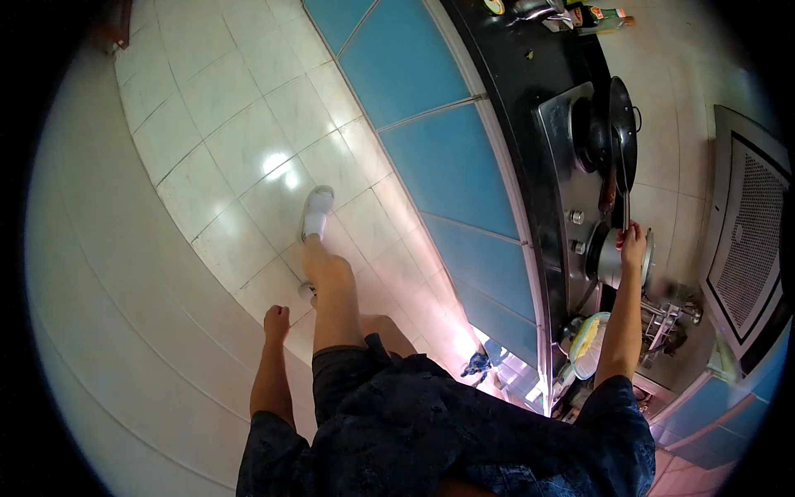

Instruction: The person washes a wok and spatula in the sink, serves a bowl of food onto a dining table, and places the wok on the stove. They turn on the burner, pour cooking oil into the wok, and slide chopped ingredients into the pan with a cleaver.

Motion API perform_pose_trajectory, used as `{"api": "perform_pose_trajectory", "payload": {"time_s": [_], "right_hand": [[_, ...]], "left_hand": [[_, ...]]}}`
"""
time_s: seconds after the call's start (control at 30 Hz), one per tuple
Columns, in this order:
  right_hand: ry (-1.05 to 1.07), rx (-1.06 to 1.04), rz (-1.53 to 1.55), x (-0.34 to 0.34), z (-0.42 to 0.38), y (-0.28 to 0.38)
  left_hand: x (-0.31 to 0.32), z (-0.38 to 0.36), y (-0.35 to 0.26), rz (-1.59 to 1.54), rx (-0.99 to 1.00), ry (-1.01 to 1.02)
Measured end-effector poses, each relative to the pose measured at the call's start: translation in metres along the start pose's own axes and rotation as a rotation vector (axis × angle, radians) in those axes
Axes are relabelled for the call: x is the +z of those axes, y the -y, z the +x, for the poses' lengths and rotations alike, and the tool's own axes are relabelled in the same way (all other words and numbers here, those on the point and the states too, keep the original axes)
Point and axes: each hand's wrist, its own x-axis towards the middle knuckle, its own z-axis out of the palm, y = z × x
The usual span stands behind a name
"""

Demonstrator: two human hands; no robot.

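My right hand (632,242) reaches over the stove and is closed around the end of a long handle. That handle belongs to a dark pan (623,137), which is held above the black wok (590,137) on the far burner. Just under my right hand stands a silver pot (611,258) on the nearer burner. On the other side, my left hand (277,321) hangs low over the floor near the pale wall, its fingers curled together with nothing visible in them.
Two knobs (577,232) sit on the steel stove. Bottles (609,21) stand at the counter's far end. A basin with yellow food (588,346) is beside my right forearm. The range hood (749,236) juts out at right. Blue cabinets (451,149) line the counter's front.
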Motion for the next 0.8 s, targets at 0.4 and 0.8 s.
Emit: {"api": "perform_pose_trajectory", "payload": {"time_s": [0.4, 0.8], "right_hand": [[0.104, 0.105, -0.176, 0.046, -0.073, -0.034], [0.152, -0.218, -0.627, 0.1, -0.015, -0.051]], "left_hand": [[0.011, -0.007, 0.073, 0.066, -0.083, 0.011], [0.012, -0.006, 0.028, 0.029, -0.069, 0.019]]}}
